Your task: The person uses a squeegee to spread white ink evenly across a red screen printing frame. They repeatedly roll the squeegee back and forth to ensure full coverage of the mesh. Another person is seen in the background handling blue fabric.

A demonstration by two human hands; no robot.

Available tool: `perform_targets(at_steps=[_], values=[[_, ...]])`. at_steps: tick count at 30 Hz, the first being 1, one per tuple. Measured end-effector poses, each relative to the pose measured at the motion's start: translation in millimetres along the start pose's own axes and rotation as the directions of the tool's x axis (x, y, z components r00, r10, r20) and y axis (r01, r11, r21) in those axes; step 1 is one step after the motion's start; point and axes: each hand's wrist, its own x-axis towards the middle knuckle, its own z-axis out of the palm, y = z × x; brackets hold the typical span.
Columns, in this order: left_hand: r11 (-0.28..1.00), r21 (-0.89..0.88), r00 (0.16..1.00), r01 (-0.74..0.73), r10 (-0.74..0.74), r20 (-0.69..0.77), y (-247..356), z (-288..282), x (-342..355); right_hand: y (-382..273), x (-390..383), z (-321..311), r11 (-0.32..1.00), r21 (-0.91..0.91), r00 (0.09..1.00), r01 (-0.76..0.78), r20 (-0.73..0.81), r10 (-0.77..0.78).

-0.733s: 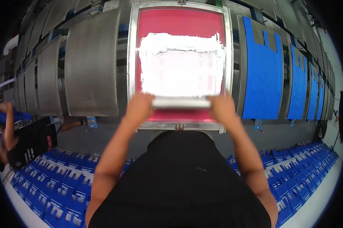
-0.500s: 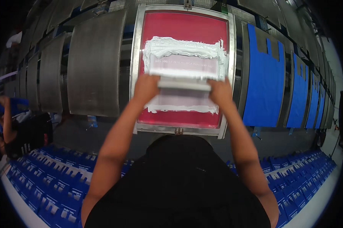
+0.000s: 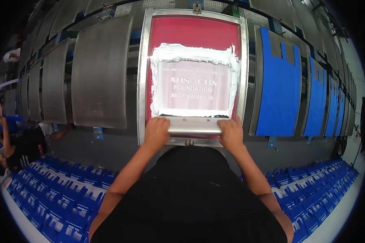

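A screen-printing frame (image 3: 143, 81) with silver metal edges and a red-pink mesh lies in front of me. Thick white ink (image 3: 190, 52) rings the pale stencil area (image 3: 194, 85), where light lettering shows. At the near end of the mesh lies a metal squeegee (image 3: 195, 126), with a line of white ink along its far edge. My left hand (image 3: 157, 131) is closed around its left end. My right hand (image 3: 231, 133) grips the right end. Both thumbs and some fingers are partly hidden by the handle.
Bare grey platens (image 3: 101, 73) stand in a row to the left. Blue bag pieces (image 3: 279, 89) lie on platens to the right. Many printed blue pieces (image 3: 61, 198) cover the area behind me on both sides. Another person (image 3: 26, 143) is at the far left, arm raised.
Both my hands have drawn the squeegee toward me, from the middle of the stencil to the near end of the frame. The lettering on the mesh is now uncovered.
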Motion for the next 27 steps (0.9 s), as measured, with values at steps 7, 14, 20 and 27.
perform_targets(at_steps=[7,14,20,27], values=[[0.97,0.226,0.99,0.087,-0.11,0.093,-78,-21,200,49,206,-61,0.977,-0.214,1.0,-0.006,0.01,0.008],[0.972,0.234,0.876,0.029,0.088,-0.474,-57,-66,206,48,242,-122,0.993,-0.114,0.995,-0.003,0.101,0.015],[0.835,-0.353,0.85,0.422,-0.229,0.474,-23,9,7,95,280,-91,0.993,-0.11,0.995,0.043,0.098,-0.033],[0.251,-0.688,0.731,0.681,-0.167,0.662,41,134,-115,48,281,-101,0.993,-0.057,0.981,0.105,0.171,-0.094]])
